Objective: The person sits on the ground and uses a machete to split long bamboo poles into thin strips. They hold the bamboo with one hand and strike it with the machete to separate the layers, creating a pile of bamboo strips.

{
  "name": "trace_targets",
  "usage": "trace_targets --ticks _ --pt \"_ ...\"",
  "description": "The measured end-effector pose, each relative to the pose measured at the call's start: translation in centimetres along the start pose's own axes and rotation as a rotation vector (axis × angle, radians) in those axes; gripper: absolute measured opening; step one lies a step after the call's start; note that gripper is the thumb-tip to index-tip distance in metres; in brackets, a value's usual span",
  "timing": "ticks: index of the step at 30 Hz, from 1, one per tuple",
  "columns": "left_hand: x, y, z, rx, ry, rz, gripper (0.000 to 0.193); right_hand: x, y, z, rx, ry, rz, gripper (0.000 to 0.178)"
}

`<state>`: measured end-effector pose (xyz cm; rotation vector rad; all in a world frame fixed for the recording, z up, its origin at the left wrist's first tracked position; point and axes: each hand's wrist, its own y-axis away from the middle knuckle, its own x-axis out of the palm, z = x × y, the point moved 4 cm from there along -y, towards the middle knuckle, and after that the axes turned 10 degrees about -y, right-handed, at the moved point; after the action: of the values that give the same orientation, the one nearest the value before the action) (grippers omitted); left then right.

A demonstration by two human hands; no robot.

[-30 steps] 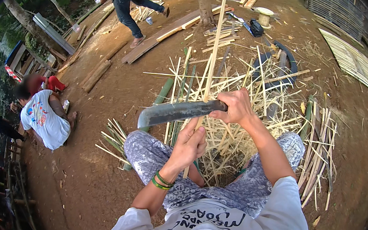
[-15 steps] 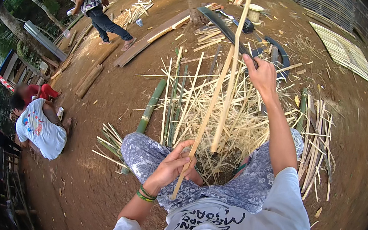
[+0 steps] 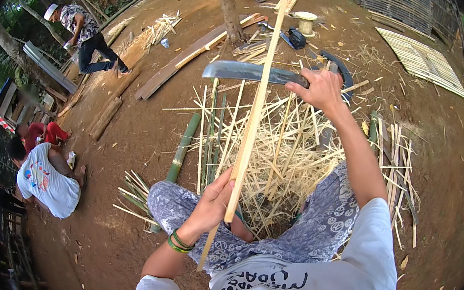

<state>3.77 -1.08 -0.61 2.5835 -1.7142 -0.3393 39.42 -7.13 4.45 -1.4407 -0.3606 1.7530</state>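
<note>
In my left hand I grip pale split bamboo strips, fingers wrapped around them near their lower ends. One long strip slants up and away from me; the tail of another pokes out below the hand. My right hand is closed on the handle of a machete. Its dark blade points left, crossing the long strip near the upper part. Whether the edge touches the bamboo I cannot tell. Beneath and beyond my hands lies a heap of bamboo shavings on the ground between my legs.
Green bamboo pieces lie left of the heap, with bundled strips to the right. Farther off are a plank, a tree trunk, a spool and a slatted panel. Several people are at left, one walking.
The machete has swung from slanting up-left to nearly level across the strip. The separate long strip now lies against my left hand. Far left, a person in a patterned shirt has stepped leftward.
</note>
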Motion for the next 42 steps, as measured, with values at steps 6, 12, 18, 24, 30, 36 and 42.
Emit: trace_targets --ticks 6,12,18,24,30,36,42 --pt "-2.1 8.9 3.1 -0.201 0.083 0.161 0.040 -6.6 -1.1 -18.7 0.891 0.000 0.030 0.098" --pt "-6.2 7.2 4.9 -0.243 0.426 -0.092 0.044 -8.8 2.6 -21.9 0.863 0.026 -0.138 0.099" --pt "-6.6 -1.1 0.9 -0.006 0.661 0.091 0.067 -2.8 4.7 -3.7 0.480 -0.349 0.034 0.081" --pt "-4.2 -5.5 -2.3 -0.009 0.823 0.112 0.077 3.9 10.5 10.3 0.273 -0.575 0.510 0.064" --pt "-3.1 -6.7 -2.2 0.023 0.821 0.071 0.099 3.6 11.3 15.0 0.104 -0.498 0.391 0.060" --pt "-2.7 -5.4 -2.5 0.065 0.766 0.106 0.103 3.5 10.5 15.0 -0.051 -0.443 0.244 0.066" --pt "-2.4 -3.8 -3.5 -0.003 0.664 0.046 0.099 3.2 10.1 14.9 -0.163 -0.395 0.107 0.071"
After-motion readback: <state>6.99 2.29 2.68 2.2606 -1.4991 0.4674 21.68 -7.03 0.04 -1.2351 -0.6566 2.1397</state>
